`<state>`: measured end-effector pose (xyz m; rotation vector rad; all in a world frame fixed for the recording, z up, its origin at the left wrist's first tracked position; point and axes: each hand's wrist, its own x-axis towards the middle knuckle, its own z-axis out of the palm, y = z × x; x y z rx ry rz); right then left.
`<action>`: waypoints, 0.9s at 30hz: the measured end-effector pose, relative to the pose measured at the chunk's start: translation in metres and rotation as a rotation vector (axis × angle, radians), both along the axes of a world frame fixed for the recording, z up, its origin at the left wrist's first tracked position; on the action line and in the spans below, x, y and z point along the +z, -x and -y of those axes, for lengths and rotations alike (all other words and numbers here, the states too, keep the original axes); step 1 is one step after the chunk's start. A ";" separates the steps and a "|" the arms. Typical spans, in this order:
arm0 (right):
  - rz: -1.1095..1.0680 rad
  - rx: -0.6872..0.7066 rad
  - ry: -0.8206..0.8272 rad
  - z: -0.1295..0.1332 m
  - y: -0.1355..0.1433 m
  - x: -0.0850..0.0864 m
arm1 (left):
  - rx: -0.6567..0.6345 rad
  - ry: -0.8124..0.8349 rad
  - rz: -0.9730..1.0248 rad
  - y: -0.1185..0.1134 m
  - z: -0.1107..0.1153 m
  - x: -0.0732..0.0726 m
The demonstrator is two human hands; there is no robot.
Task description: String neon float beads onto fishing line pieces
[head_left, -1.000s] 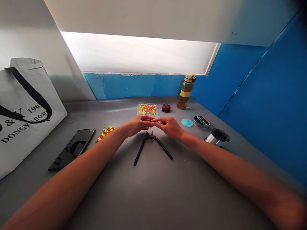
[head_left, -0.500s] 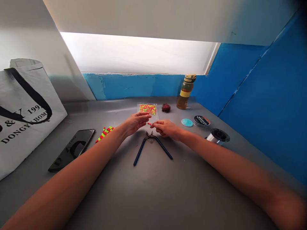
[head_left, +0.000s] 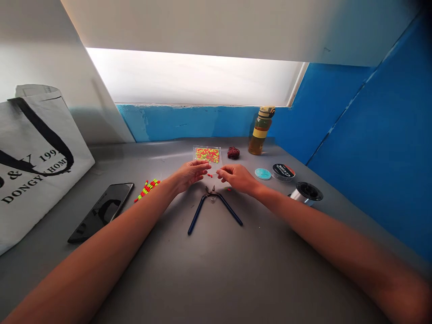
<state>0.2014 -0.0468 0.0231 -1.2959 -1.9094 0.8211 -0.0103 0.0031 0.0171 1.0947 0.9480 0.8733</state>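
Two small red beads (head_left: 209,175) show in the gap between my hands; whether they hang on a thread or lie on the table I cannot tell. On the left, my left hand (head_left: 193,175) is pinched closed, with whatever it grips too fine to make out. My right hand (head_left: 236,176) is closed too, thumb against index finger, and its contents are hidden. Just below it lies a single red bead (head_left: 229,189). Nearer me, blue-handled pliers (head_left: 209,193) rest with their handles spread. Behind my hands lies a clear bag of red and yellow beads (head_left: 207,155).
A beaded red-and-yellow piece (head_left: 147,190) and a phone (head_left: 103,210) lie left, near a white bag (head_left: 37,180). Dark red cord (head_left: 233,153) and a bottle (head_left: 259,134) stand behind. At right are a blue disc (head_left: 263,173), a round case (head_left: 283,172) and a spool (head_left: 307,192).
My right hand has shifted slightly right, away from the red beads between the hands. A red bead now shows on the table below it. My left hand has barely moved.
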 end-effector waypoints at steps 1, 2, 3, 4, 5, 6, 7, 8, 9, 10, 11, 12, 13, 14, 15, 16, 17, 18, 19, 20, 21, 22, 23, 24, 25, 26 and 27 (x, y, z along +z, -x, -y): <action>0.030 -0.036 -0.051 0.002 0.001 0.002 | -0.004 -0.002 0.000 0.000 0.000 0.000; 0.068 -0.062 -0.090 0.005 0.003 0.005 | -0.008 -0.004 0.002 0.000 -0.001 -0.001; 0.114 -0.070 -0.104 0.009 0.004 0.008 | -0.006 -0.006 0.004 0.001 -0.002 -0.002; 0.172 -0.046 -0.088 0.012 0.005 0.012 | -0.004 -0.006 0.007 0.001 -0.002 -0.003; 0.247 0.008 -0.047 0.015 0.006 0.015 | 0.000 -0.005 0.011 0.001 -0.003 -0.003; 0.334 0.070 0.011 0.018 0.006 0.018 | 0.004 -0.002 0.014 0.001 -0.003 -0.004; 0.424 0.129 0.064 0.021 0.006 0.020 | 0.008 0.002 0.016 0.001 -0.004 -0.005; 0.510 0.176 0.106 0.023 0.005 0.022 | 0.013 0.008 0.015 0.001 -0.004 -0.006; 0.587 0.206 0.130 0.025 0.005 0.022 | 0.015 0.012 0.013 0.001 -0.005 -0.006; 0.650 0.221 0.137 0.026 0.005 0.023 | 0.016 0.014 0.009 0.002 -0.005 -0.006; 0.696 0.227 0.134 0.027 0.004 0.023 | 0.017 0.016 0.005 0.001 -0.005 -0.007; 0.726 0.229 0.130 0.027 0.005 0.022 | 0.016 0.018 0.003 0.001 -0.005 -0.007; 0.745 0.231 0.128 0.028 0.005 0.022 | 0.018 0.020 0.003 0.001 -0.005 -0.007; 0.754 0.233 0.129 0.028 0.006 0.021 | 0.019 0.021 0.004 0.001 -0.005 -0.007; 0.755 0.233 0.129 0.028 0.007 0.020 | 0.021 0.022 0.004 0.001 -0.004 -0.007; 0.749 0.228 0.131 0.027 0.007 0.019 | 0.020 0.021 0.003 0.000 -0.004 -0.007; 0.729 0.220 0.137 0.026 0.008 0.019 | 0.019 0.017 0.000 0.000 -0.004 -0.007; 0.694 0.211 0.149 0.026 0.008 0.018 | 0.017 0.013 -0.006 0.000 -0.004 -0.007; 0.641 0.207 0.172 0.025 0.008 0.017 | 0.015 0.007 -0.012 0.000 -0.004 -0.007; 0.571 0.212 0.202 0.024 0.008 0.018 | 0.013 0.004 -0.018 -0.001 -0.003 -0.006; 0.491 0.221 0.235 0.023 0.007 0.018 | 0.013 0.002 -0.020 -0.001 -0.003 -0.006; 0.409 0.229 0.269 0.023 0.006 0.020 | 0.013 0.001 -0.019 -0.001 -0.003 -0.005; 0.334 0.238 0.301 0.023 0.006 0.023 | 0.013 0.000 -0.016 0.000 -0.003 -0.005; 0.270 0.241 0.325 0.023 0.005 0.026 | 0.015 0.001 -0.012 0.000 -0.003 -0.005; 0.217 0.243 0.345 0.023 0.004 0.030 | 0.018 0.002 -0.010 0.000 -0.004 -0.006; 0.177 0.252 0.356 0.024 0.003 0.035 | 0.018 0.003 -0.007 0.000 -0.005 -0.007; 0.142 0.256 0.343 0.025 0.002 0.040 | 0.016 0.000 -0.004 0.000 -0.006 -0.008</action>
